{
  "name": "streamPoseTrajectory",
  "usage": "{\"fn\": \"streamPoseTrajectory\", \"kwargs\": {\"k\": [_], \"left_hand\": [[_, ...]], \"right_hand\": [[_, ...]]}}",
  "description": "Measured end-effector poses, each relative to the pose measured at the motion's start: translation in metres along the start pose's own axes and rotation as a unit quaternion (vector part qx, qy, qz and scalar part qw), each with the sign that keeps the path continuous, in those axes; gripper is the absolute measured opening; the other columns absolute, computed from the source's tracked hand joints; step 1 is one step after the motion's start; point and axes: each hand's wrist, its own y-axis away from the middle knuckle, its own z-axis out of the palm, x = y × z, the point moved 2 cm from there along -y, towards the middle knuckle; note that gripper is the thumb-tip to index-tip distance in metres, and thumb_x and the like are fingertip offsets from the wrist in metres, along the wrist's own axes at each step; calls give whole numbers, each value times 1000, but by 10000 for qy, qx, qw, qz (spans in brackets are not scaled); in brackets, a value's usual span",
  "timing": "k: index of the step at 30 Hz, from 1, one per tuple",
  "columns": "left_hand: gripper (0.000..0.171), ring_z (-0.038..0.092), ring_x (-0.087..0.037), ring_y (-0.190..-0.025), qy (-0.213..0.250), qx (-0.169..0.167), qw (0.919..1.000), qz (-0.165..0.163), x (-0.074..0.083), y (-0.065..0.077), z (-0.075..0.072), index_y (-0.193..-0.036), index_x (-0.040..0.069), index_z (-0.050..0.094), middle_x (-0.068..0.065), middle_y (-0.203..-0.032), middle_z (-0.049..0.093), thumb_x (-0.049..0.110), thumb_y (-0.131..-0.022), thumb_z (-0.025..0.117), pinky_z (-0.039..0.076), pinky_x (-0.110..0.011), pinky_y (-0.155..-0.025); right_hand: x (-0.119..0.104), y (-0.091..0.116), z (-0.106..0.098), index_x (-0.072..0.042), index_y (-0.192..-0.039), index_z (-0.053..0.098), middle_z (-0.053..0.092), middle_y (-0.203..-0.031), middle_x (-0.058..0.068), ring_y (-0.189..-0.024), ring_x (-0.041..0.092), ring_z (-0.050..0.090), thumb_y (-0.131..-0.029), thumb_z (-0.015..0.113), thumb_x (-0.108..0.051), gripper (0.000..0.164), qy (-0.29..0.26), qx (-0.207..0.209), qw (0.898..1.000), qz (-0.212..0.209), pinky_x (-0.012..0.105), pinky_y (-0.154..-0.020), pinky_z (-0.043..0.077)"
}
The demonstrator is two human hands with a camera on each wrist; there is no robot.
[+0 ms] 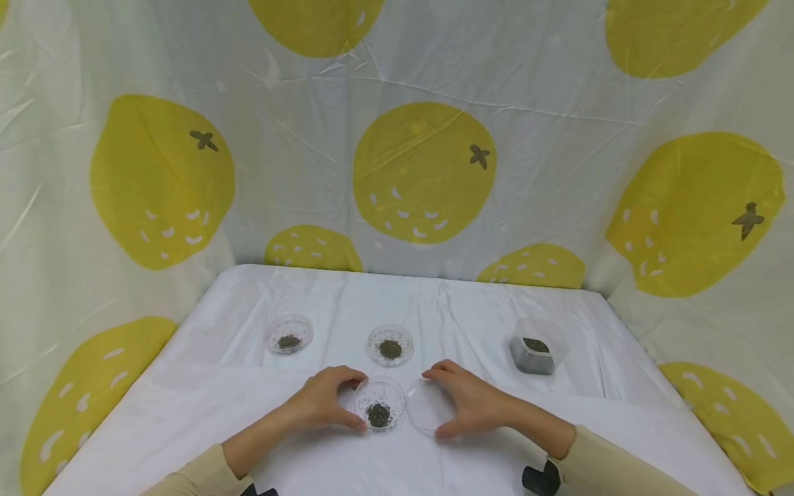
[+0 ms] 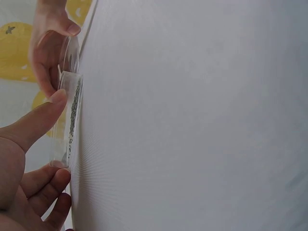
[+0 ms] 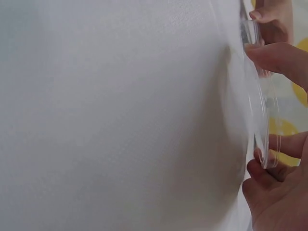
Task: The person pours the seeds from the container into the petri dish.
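Note:
A clear petri dish (image 1: pixel 380 393) with a small heap of dark green dried flakes (image 1: pixel 378 415) sits at the front middle of the table. My left hand (image 1: pixel 324 399) holds it by the rim, thumb on the near side and fingers on the far side. Just to the right, my right hand (image 1: pixel 474 401) grips a clear round lid (image 1: pixel 426 408) between thumb and fingers. In the left wrist view the dish (image 2: pixel 66 115) shows edge-on, flakes along its bottom. The lid (image 3: pixel 264 120) appears bare and slightly tilted in the right wrist view.
Behind the hands stand two more petri dishes with flakes, one at the left (image 1: pixel 289 335) and one in the middle (image 1: pixel 389 346). A clear square tub (image 1: pixel 538 355) of dark flakes is at the right. A lemon-print curtain (image 1: pixel 546 172) surrounds the white-covered table (image 1: pixel 236 372).

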Motion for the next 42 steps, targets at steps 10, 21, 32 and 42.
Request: {"fn": "streamPoseTrajectory", "kwargs": {"k": [10, 21, 32, 42], "left_hand": [[82, 57, -32, -122, -31, -16, 10000, 33, 1, 0, -1, -132, 6, 66, 1, -119, 67, 41, -65, 98, 37, -61, -109], [80, 59, -32, -119, -38, 10, 9999, 114, 4, 0, -4, -131, 5, 67, 1, -117, 67, 37, -65, 99, 40, -60, -107], [81, 59, -33, -121, -63, -47, 9999, 71, 3, 1, -1, -131, 4, 67, 0, -119, 67, 38, -65, 99, 40, -59, -108], [82, 58, -32, -122, 15, -54, 10000, -34, 2, 0, 0, -132, 4, 66, 0, -119, 67, 38, -65, 99, 39, -58, -109]], "right_hand": [[-3, -4, -2, 0, -150, 50, 47, -140, 5, -127, 24, 51, -74, 90, -37, 94, -177, 42, 9998, 42, 44, -108, 44], [1, -8, -7, 4, -152, 40, 52, -148, 17, -137, 35, 49, -78, 91, -32, 97, -1290, 494, 9899, -308, 52, -114, 38], [6, -13, 3, 2, -148, 43, 52, -147, 24, -142, 36, 45, -78, 93, -18, 89, -2725, 744, 9586, -365, 31, -116, 34], [7, -19, 5, 4, -156, 36, 44, -155, 23, -146, 37, 38, -79, 92, -15, 97, -3268, 540, 9431, -276, 41, -116, 33]]}}
